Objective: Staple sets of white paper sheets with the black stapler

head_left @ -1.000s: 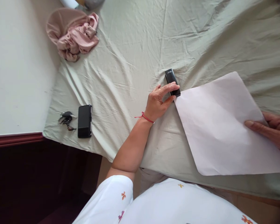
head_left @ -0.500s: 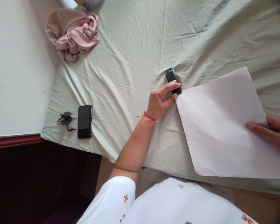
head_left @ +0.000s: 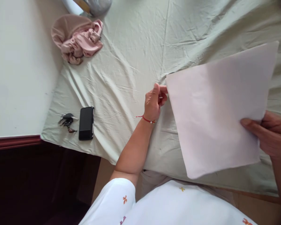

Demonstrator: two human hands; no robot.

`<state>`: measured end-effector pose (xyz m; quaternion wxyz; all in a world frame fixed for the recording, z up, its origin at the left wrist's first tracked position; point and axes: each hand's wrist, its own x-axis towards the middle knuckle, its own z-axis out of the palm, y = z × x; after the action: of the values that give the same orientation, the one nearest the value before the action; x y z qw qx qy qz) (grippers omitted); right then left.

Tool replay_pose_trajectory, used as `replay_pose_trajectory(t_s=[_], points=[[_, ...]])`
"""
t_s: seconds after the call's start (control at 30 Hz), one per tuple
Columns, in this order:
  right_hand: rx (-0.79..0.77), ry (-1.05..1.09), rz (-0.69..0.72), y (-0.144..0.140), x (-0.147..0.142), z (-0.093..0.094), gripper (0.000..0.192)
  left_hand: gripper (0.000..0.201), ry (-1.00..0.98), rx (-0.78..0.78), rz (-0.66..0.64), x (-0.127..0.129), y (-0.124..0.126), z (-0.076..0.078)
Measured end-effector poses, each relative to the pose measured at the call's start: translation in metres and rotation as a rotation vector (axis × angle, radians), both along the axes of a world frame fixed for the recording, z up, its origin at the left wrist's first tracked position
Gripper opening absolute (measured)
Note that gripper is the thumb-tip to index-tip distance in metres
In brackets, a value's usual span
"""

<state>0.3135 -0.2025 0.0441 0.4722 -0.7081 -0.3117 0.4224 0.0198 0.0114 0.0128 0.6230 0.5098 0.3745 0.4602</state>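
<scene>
Home bedroom: sheeted bed [head_left: 135, 47]

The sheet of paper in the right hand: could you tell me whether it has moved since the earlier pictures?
Yes. The sheet of paper, held by the right hand, has lifted up and toward the pink cloth, and now covers the small black device.

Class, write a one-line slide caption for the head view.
Right hand lifts a white paper sheet over the green bedsheet; left hand curls at its corner.
</scene>
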Motion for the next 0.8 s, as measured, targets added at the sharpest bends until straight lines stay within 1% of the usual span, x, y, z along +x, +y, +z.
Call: replay_pose_trajectory(t_s=[0.07, 0.1, 0.17, 0.23, 0.3, 0.43, 0.5, 0.57, 0.63, 0.7, 0.8], points=[[-0.005, 0.062, 0.004, 0.019, -0.011, 0.001, 0.042, 0.07, 0.016, -0.153, -0.068, -0.001, -0.002, 0.005], [-0.01, 0.052, 0.011, 0.025, -0.016, -0.001, 0.041, 0.068, 0.02, -0.193, -0.106, -0.002, -0.002, 0.006], [-0.024, 0.05, 0.034, 0.031, -0.021, -0.006, 0.042, 0.058, 0.022, -0.215, -0.177, -0.003, -0.002, 0.006], [-0.039, 0.048, 0.041, 0.031, -0.022, -0.014, 0.046, 0.052, 0.043, -0.205, -0.244, -0.005, -0.001, 0.004], [-0.007, 0.026, -0.02, 0.029, -0.019, -0.022, 0.048, 0.05, 0.086, -0.199, -0.315, -0.006, 0.0, 0.002], [0.137, 0.014, -0.234, 0.032, -0.016, -0.031, 0.052, 0.047, 0.192, -0.165, -0.441, -0.008, -0.003, 0.004], [0.154, 0.019, -0.252, 0.034, -0.016, -0.031, 0.054, 0.046, 0.233, -0.142, -0.491, -0.007, -0.004, 0.006], [0.154, -0.003, -0.214, 0.035, -0.017, -0.029, 0.053, 0.046, 0.239, -0.123, -0.51, -0.008, -0.003, 0.008], [0.152, -0.039, -0.175, 0.033, -0.017, -0.029, 0.048, 0.047, 0.204, -0.113, -0.494, -0.009, -0.002, 0.008], [0.139, -0.053, -0.168, 0.03, -0.015, -0.029, 0.044, 0.051, 0.161, -0.139, -0.468, -0.012, 0.001, 0.005], [0.094, -0.026, -0.153, 0.028, -0.011, -0.032, 0.044, 0.053, 0.153, -0.205, -0.44, -0.016, 0.004, -0.002]])
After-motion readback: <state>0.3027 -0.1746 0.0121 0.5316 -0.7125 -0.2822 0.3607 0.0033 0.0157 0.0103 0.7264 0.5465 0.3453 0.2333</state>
